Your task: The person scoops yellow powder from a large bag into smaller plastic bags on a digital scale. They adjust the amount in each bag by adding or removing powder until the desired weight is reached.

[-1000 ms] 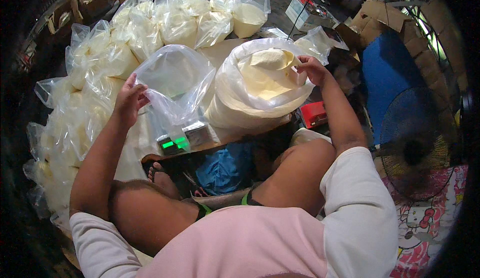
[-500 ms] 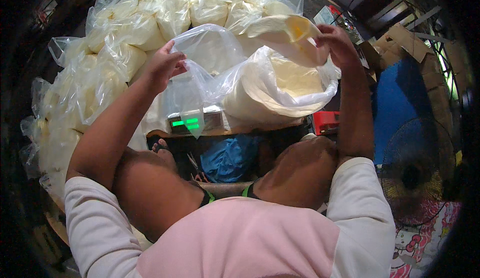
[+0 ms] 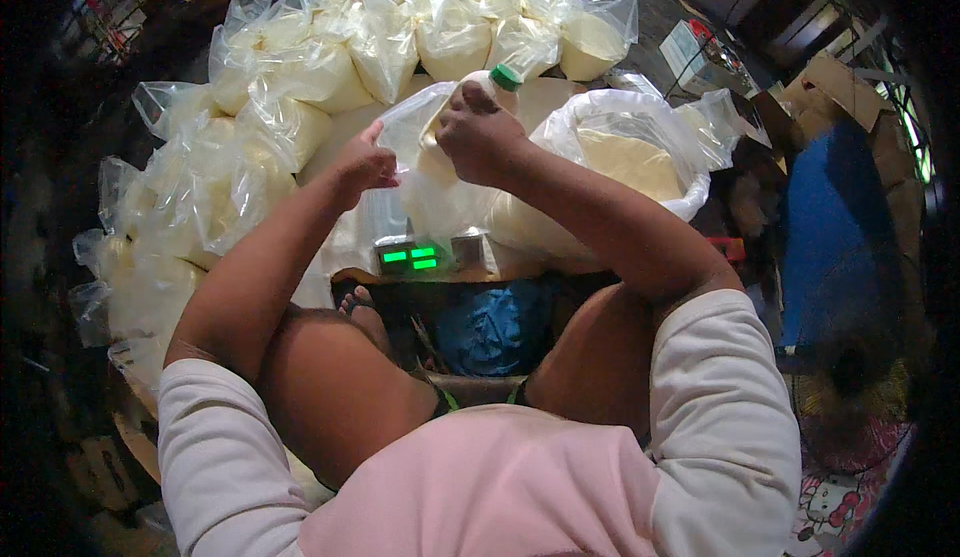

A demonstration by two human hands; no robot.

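My left hand (image 3: 366,165), thumb and fingers closed, pinches the rim of a clear plastic bag (image 3: 415,117) and holds its mouth up above a scale. My right hand (image 3: 480,139) grips a scoop (image 3: 496,89) that looks like a cut plastic jug with a green cap. The scoop is tipped at the bag's mouth; its front end is hidden behind my hand and the film. Just under the bag, the digital scale (image 3: 408,256) shows lit green digits. To the right stands a large white sack (image 3: 690,192), its mouth spread around pale cream powder (image 3: 625,162).
Several clear bags of cream powder (image 3: 290,77) crowd the left and far side. A blue plastic bag (image 3: 492,329) lies between my legs. On the right are a blue panel (image 3: 830,227), cardboard (image 3: 840,92) and a dark fan (image 3: 850,372).
My right hand has swung the scoop left, from above the sack to the bag's mouth, tipping it over. The left hand keeps hold of the bag's rim.
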